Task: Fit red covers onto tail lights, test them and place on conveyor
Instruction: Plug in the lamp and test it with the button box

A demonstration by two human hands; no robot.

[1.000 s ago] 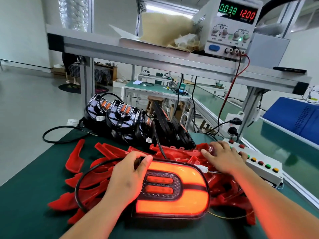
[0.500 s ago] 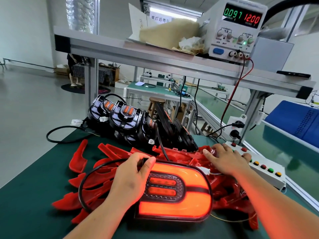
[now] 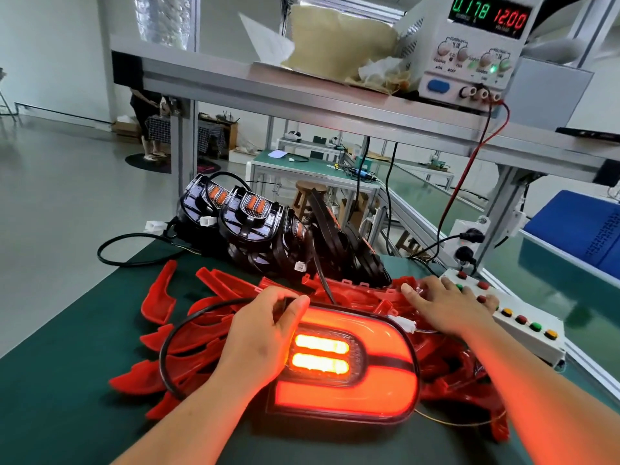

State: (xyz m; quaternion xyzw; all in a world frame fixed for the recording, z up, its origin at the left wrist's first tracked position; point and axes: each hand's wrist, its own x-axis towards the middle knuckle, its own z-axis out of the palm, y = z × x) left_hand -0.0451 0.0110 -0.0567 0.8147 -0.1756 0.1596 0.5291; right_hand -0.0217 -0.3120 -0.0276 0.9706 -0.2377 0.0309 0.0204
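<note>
Workshop bench with a green mat [image 3: 67, 380] and a shelf above. The left hand's [image 3: 265, 337] fingers curl over the top-left edge of the tail light [image 3: 352, 380], thumb on its rim, gripping it. The light lies flat at the mat's centre, glowing red, on a pile of red covers [image 3: 188, 344]. The right hand's [image 3: 446, 307] fingers are straight and spread, tips on the button box [image 3: 523, 327]. Unlit black housings [image 3: 255, 226] are stacked behind. The power supply [image 3: 469, 48] reads 0.178 and 12.00.

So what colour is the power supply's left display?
Green; the left display shows best in head view.
</note>
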